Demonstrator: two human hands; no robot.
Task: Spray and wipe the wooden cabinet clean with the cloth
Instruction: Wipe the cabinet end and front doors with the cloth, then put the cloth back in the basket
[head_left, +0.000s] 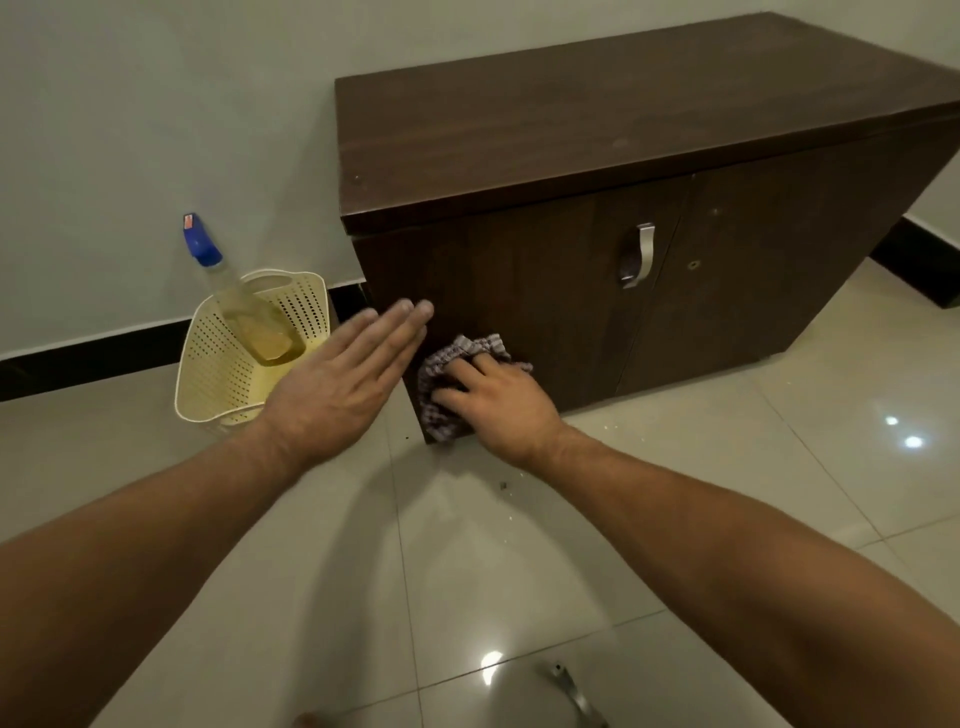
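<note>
While the wooden cabinet (571, 156) fills the view from centre toward 1 o'clock, the cloth (441, 410) is bunched against its front's lower left corner, gripped under the right hand (498, 400) and its curled fingers. The left hand (343, 379), fingers straight and together, lies at that edge. The spray bottle (244, 306) stands in a basket (218, 374) at 9 o'clock (spraying is probably done), so wiping looks barely begun.

1 head-worn view, forward and down, close over cabinet (597, 171) front and floor (467, 571)
</note>
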